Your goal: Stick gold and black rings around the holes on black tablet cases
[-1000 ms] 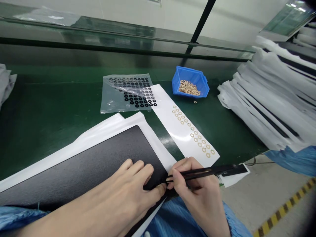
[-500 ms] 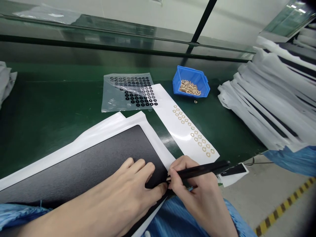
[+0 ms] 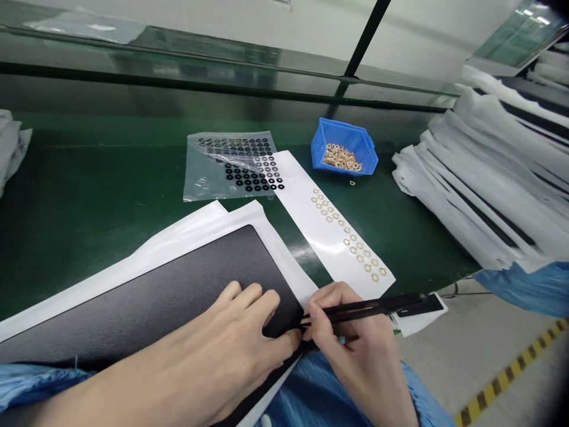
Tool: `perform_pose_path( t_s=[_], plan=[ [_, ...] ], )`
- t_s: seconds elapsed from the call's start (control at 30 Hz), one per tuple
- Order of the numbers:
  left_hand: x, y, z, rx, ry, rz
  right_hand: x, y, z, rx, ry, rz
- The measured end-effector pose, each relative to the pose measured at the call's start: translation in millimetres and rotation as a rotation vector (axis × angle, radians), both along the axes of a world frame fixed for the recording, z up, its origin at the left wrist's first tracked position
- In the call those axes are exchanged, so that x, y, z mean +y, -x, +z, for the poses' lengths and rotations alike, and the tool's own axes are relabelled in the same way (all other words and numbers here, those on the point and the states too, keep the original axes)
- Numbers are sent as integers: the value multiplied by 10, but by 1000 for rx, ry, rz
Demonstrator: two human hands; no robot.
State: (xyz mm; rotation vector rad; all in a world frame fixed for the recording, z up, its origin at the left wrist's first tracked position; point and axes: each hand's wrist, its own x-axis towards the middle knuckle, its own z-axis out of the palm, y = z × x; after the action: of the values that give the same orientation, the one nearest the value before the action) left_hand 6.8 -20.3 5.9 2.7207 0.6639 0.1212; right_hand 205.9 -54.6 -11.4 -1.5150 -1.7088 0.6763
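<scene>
Green matting (image 3: 89,196) covers the bench, with a glass-fronted rail running behind it. The left hand (image 3: 222,350) lies flat and open on a black panel (image 3: 169,296), fingers loosely spread and pressing down, with the thumb tip at the panel's near right corner. The right hand (image 3: 355,350) is closed in a pen grip round slim tweezers (image 3: 368,308), whose tips meet that same corner, touching or just beside the left thumb (whether anything sits between the tips cannot be told).

The panel rests under the left palm on a white sheet (image 3: 186,228) that shows along its far edges. It looks thin, stiff and light, with a matt, finely textured face that probably marks easily. It is best steadied by flat pressure, as now, or lifted by its edges.

Just beyond the right hand lies a white strip (image 3: 329,231) carrying rows of small gold rings (image 3: 355,249). These look tiny, light and easy to flick away, so they suit the tweezers better than fingers. Farther out from that hand a blue bin (image 3: 344,131) holds a loose heap of the same rings (image 3: 341,158), with one stray on the mat beside it. Beyond the left fingers a clear bag (image 3: 213,178) holds a sheet of black rings (image 3: 249,178). Well off to the right hand's side, white-wrapped panels (image 3: 489,178) are stacked.
</scene>
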Motion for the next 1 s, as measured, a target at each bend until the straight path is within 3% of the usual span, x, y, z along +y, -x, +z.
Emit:
perform_pose_path(
  t_s=[0.33,0.47,0.63,1.0],
  plan=[
    [-12,23,-13,6,-14,-1,48,-52,80,-45,46,157],
    [-24,20,1,7,-6,-10,89,-97,86,62,111,215],
    [-19,14,14,10,6,-8,66,-156,29,296,102,180],
    [-14,10,25,51,20,-17,41,-158,18,211,33,222]
  ],
)
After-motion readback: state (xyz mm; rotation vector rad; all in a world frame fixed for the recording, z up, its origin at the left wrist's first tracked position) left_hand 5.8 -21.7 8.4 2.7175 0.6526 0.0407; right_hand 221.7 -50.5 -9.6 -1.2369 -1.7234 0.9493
